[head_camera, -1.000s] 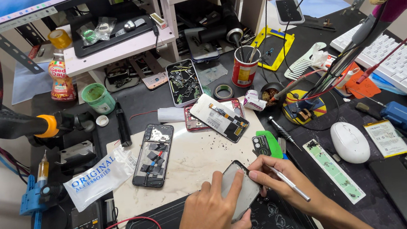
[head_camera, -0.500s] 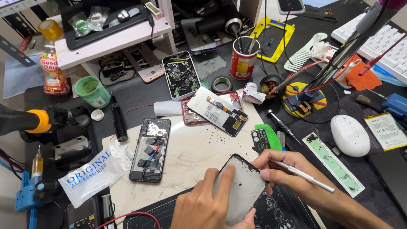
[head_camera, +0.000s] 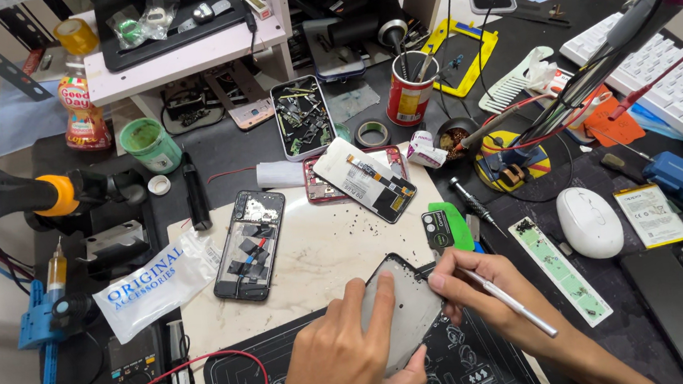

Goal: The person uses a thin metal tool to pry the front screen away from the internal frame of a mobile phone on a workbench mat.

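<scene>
My left hand (head_camera: pixel 349 358) presses flat on a phone back panel (head_camera: pixel 407 307), grey and tilted, lying on the pale work slab (head_camera: pixel 314 253). My right hand (head_camera: pixel 484 287) pinches the panel's upper right edge and holds a thin silver tool (head_camera: pixel 511 305) between its fingers, its shaft slanting down to the right. An opened phone (head_camera: pixel 248 244) with exposed boards lies on the slab to the left. Another opened phone (head_camera: pixel 365 180) lies behind, atop a red one.
A white mouse (head_camera: pixel 589 222), a green pry tool (head_camera: pixel 451 225), a screwdriver (head_camera: pixel 472 202), a red tool cup (head_camera: pixel 409 89), a tape roll (head_camera: pixel 372 134), a white plastic bag (head_camera: pixel 158 281), a hot-air handle (head_camera: pixel 41 194) and a keyboard (head_camera: pixel 674 89) crowd the desk. Red wire (head_camera: pixel 208 363) loops front left.
The view has shifted slightly. My left hand has slid further over the panel and my right hand has stayed at its upper right edge.
</scene>
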